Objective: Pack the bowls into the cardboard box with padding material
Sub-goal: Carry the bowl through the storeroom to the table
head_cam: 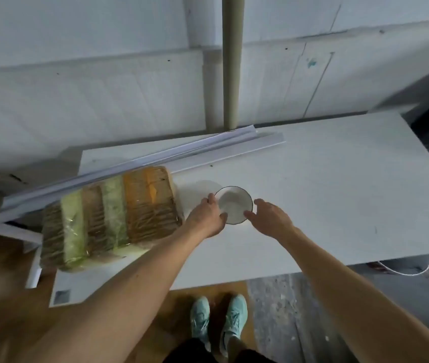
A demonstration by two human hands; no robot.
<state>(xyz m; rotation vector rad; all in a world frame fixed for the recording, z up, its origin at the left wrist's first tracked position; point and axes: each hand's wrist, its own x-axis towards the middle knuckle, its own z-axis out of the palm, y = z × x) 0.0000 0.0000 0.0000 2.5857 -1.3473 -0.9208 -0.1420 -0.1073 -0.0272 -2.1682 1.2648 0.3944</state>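
White with a thin dark rim, 1 shallow bowl [235,205] shows at the middle of the white table [339,192]. A soft shadow [202,188] lies on the tabletop just left of and beyond the bowl; whether the bowl rests flat or is tipped up a little, I cannot tell. The left hand [206,217] grips the bowl's left rim: its fingers are curled over the far-left edge and the thumb is hooked over the near-left edge into the hollow. The right hand [269,217] is at the bowl's right side, fingers [259,203] apart and gently curved, holding nothing; the thumb tip is at the near-right rim, and contact there cannot be made out. Both forearms are bare and reach in from the near side of the bowl. Left of the bowl, close to it but apart, lies a plastic-wrapped bundle of shredded paper padding [111,216] in brown, pale green and orange bands. Beyond the bowl and the bundle, long white strips [171,155] run slantwise across the table. Farther beyond the bowl, an olive pipe [231,61] stands upright against the white wall [77,87]. Nearer than the bowl, below the table edge, 2 teal sneakers [234,318] stand on the wooden floor [6,271]. Right of the bowl and well apart, a white cable [401,271] shows under the table's near edge.
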